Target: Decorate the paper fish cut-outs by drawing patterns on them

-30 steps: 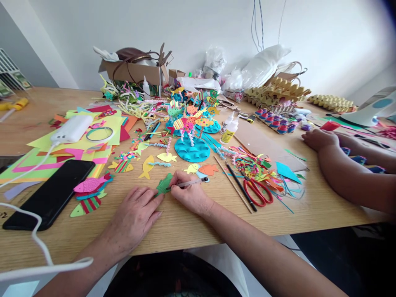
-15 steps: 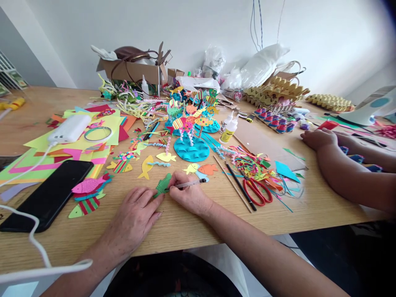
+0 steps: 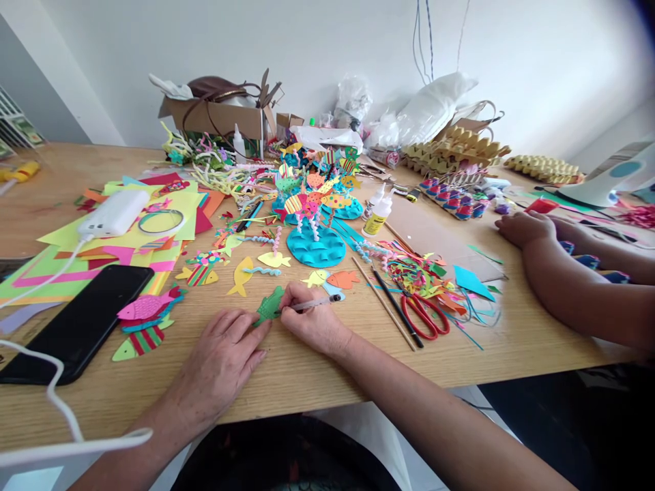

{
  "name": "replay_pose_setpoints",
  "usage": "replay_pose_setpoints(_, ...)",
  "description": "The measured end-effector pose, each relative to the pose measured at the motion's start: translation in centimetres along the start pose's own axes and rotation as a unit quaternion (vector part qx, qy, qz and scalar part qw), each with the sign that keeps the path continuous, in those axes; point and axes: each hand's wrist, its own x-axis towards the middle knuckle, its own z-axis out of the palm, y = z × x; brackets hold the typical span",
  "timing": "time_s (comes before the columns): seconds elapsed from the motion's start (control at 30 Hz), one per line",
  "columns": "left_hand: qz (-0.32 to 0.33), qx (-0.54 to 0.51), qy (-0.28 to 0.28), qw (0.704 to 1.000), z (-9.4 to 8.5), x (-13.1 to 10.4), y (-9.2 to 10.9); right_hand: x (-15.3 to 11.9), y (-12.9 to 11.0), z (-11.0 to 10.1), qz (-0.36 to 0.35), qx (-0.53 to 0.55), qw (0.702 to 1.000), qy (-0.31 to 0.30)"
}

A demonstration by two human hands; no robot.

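A green paper fish (image 3: 269, 307) lies on the wooden table in front of me. My left hand (image 3: 222, 358) rests on the table and holds the fish by its lower left part, partly covering it. In my right hand (image 3: 312, 320) is a slim pen with a clear barrel (image 3: 320, 302), pinched between thumb and fingers. Its tip is at the fish's right edge, mostly hidden by my fingers. Just beyond lie a yellow paper fish (image 3: 241, 276) and an orange paper fish (image 3: 344, 279). A stack of decorated paper fish (image 3: 146, 308) sits left of my left hand.
Red-handled scissors (image 3: 426, 317), a black pencil (image 3: 396, 307) and a wooden stick lie to the right, near paper scraps. A blue base (image 3: 316, 247) bearing paper fish stands ahead, beside glue bottles (image 3: 377, 217). A black phone (image 3: 82, 320) is at left. Another person's arm (image 3: 568, 286) rests at right.
Almost nothing differs. The view has shifted very slightly, while both hands keep their places at the green paper fish.
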Motion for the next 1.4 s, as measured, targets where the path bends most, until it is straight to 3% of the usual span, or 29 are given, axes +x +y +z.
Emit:
replay_pose_setpoints(0.5, 0.004, -0.001, 0.012, 1.000, 0.01, 0.03, 0.05, 0.08, 0.13, -0.04, 0.002, 0.039, 0.999, 0.019)
replay_pose_setpoints(1.4, -0.001, 0.004, 0.005, 1.000, 0.00, -0.01, -0.02, -0.07, 0.23, 0.13, 0.000, 0.020, 1.000, -0.018)
